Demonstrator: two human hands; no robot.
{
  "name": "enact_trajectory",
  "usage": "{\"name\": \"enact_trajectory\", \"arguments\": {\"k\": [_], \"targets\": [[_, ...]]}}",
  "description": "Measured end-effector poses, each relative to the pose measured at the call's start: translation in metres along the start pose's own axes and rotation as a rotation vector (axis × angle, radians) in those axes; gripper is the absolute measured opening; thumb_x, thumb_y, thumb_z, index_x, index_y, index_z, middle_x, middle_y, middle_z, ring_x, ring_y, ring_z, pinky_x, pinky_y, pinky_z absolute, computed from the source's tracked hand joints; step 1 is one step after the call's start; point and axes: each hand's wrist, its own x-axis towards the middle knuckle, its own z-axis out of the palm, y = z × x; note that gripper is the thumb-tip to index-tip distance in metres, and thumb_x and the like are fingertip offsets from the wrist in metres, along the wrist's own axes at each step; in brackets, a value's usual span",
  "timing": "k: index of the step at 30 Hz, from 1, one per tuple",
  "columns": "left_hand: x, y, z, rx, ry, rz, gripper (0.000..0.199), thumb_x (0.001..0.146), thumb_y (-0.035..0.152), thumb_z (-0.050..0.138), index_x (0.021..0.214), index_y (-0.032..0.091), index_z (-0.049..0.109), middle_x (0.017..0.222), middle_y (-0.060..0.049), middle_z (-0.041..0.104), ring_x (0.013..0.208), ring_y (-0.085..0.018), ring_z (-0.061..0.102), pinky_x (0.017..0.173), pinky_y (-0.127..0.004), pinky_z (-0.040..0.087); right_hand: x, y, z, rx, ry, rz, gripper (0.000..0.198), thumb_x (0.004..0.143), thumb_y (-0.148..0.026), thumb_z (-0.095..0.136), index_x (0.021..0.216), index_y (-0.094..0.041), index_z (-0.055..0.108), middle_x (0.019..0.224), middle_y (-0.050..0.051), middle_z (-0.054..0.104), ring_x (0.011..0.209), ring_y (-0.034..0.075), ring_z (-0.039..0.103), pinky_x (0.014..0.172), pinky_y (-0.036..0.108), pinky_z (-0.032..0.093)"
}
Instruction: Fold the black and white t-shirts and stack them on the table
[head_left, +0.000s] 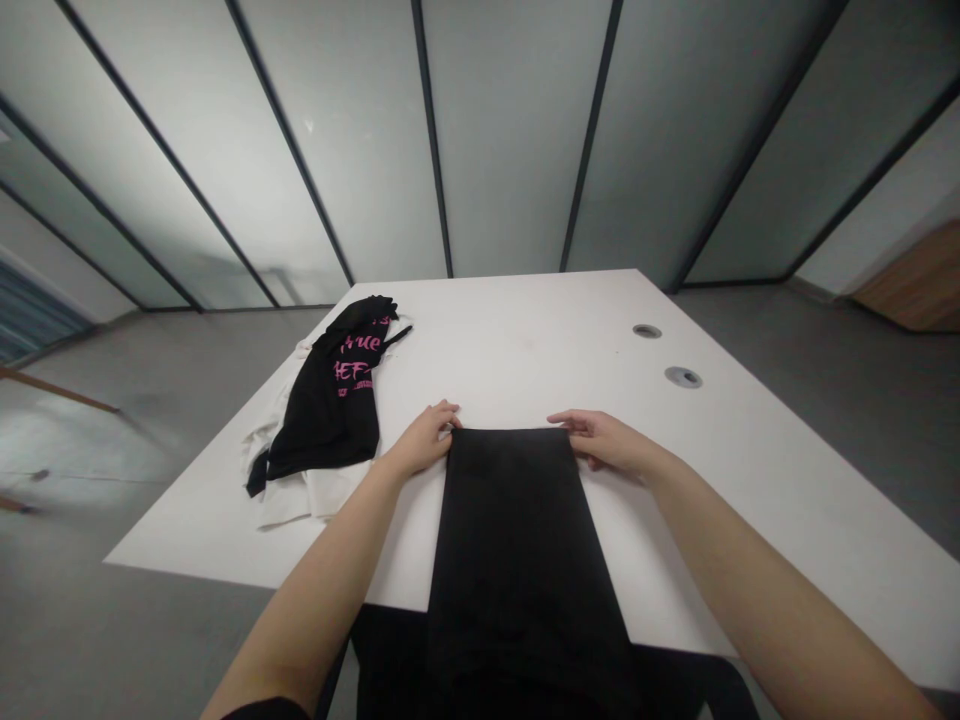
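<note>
A black folded garment [525, 540] lies flat from the white table over its near edge towards my body. Its exact kind does not show. At its far left corner, my left hand [429, 440] has its fingers closed on the fabric. My right hand [609, 440] is at the far right corner, with the index finger stretched along the far edge and the other fingers bent around the corner. The far edge between both hands looks straight.
To the left, a black garment with pink lettering [326, 400] rests on white cloth [289, 500] on the white table [517, 350]. Two round cable grommets [646, 331] are set into the tabletop at the right. Frosted glass panels [510, 130] stand behind the table.
</note>
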Motion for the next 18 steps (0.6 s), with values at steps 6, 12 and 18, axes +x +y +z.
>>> {"name": "enact_trajectory", "arguments": {"k": [6, 12, 18], "targets": [[-0.0011, 0.0017, -0.0001, -0.024, 0.015, 0.001, 0.02, 0.091, 0.023, 0.06, 0.104, 0.024, 0.075, 0.153, -0.012, 0.065, 0.154, -0.033, 0.049, 0.131, -0.059, 0.03, -0.0023, -0.0006, -0.002, 0.035, -0.039, -0.002, 0.053, 0.09, -0.028, 0.068, 0.143, -0.023, 0.069, 0.089, 0.005, 0.071, 0.06, 0.012, 0.056, 0.051, 0.024, 0.048], [-0.0009, 0.0034, -0.0007, 0.003, 0.01, 0.009, 0.021, 0.091, 0.022, 0.059, 0.103, 0.024, 0.076, 0.152, -0.013, 0.066, 0.152, -0.033, 0.051, 0.131, -0.057, 0.031, -0.0007, 0.0035, -0.0017, -0.033, -0.029, -0.026, 0.051, 0.089, -0.029, 0.068, 0.141, -0.023, 0.07, 0.085, 0.003, 0.07, 0.058, 0.012, 0.054, 0.049, 0.024, 0.043], [-0.0003, 0.0031, -0.0002, 0.021, 0.017, 0.024, 0.022, 0.091, 0.021, 0.058, 0.104, 0.024, 0.076, 0.151, -0.013, 0.066, 0.15, -0.032, 0.054, 0.131, -0.057, 0.032, -0.0046, -0.0033, -0.0027, -0.07, -0.056, -0.108, 0.049, 0.093, -0.032, 0.066, 0.14, -0.021, 0.07, 0.086, 0.004, 0.071, 0.064, 0.015, 0.059, 0.06, 0.028, 0.05]]}}
